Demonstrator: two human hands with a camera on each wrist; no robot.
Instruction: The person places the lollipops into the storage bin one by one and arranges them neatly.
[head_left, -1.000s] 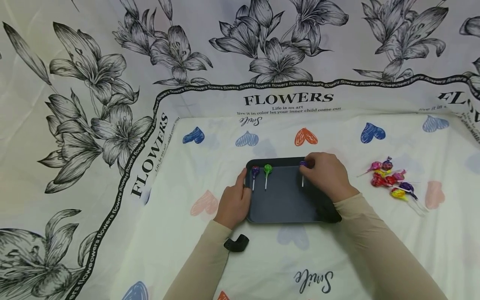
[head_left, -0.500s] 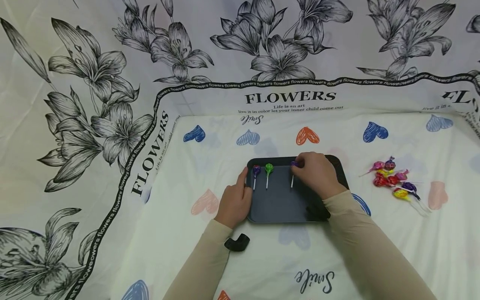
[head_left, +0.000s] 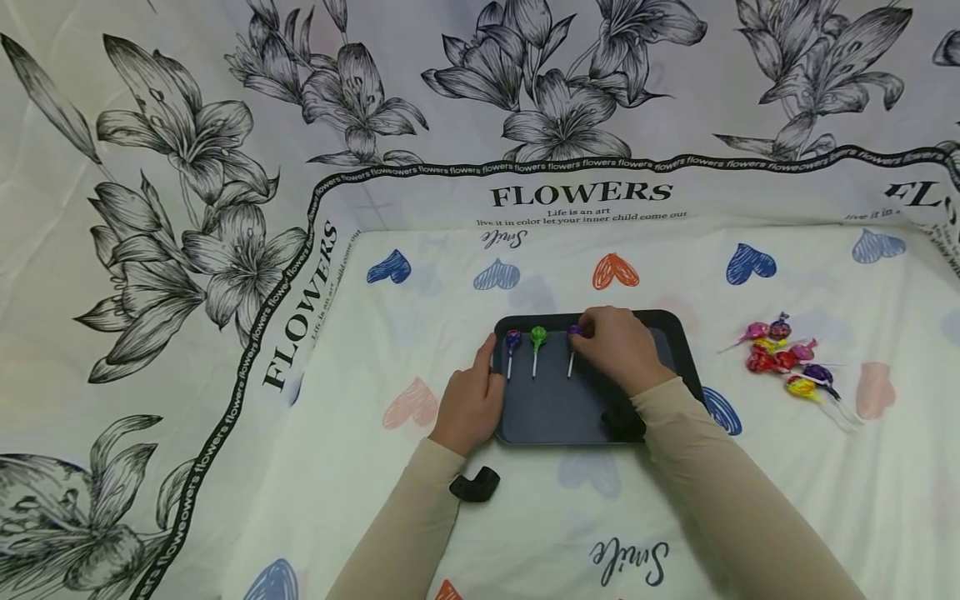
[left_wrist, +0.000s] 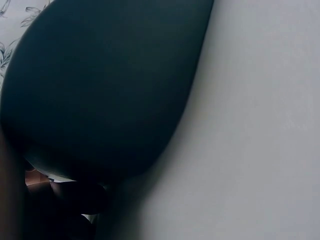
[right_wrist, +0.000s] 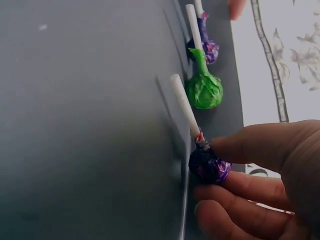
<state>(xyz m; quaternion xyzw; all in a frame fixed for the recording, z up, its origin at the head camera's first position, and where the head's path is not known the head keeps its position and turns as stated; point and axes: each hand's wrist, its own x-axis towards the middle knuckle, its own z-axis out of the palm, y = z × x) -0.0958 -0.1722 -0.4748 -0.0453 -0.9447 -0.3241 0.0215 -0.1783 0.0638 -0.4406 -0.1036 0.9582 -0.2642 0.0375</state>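
Observation:
In the head view, a dark rectangular tray [head_left: 547, 417] holds a purple-wrapped lollipop [head_left: 513, 340] at its upper left and a green lollipop [head_left: 538, 335] beside it. My left hand [head_left: 468, 408] rests against the tray's left rim, index finger straight along it. Over the tray, my right hand [head_left: 618, 346] pinches another purple lollipop [right_wrist: 207, 165] by its wrapped head, thumb on one side and fingers on the other. The white stick points toward me. The right wrist view puts this head at the tray's rim, a gap away from the green one.
To the right of the tray lies a loose pile of several lollipops [head_left: 783, 358] in pink, red, yellow and purple wrappers. Under everything spreads a white cloth [head_left: 525, 533] with printed hearts. A black strap piece [head_left: 475, 485] shows at the left wrist.
My right hand has moved left along the tray's top edge with the purple lollipop, closer to the green one. The left hand stays at the left rim.

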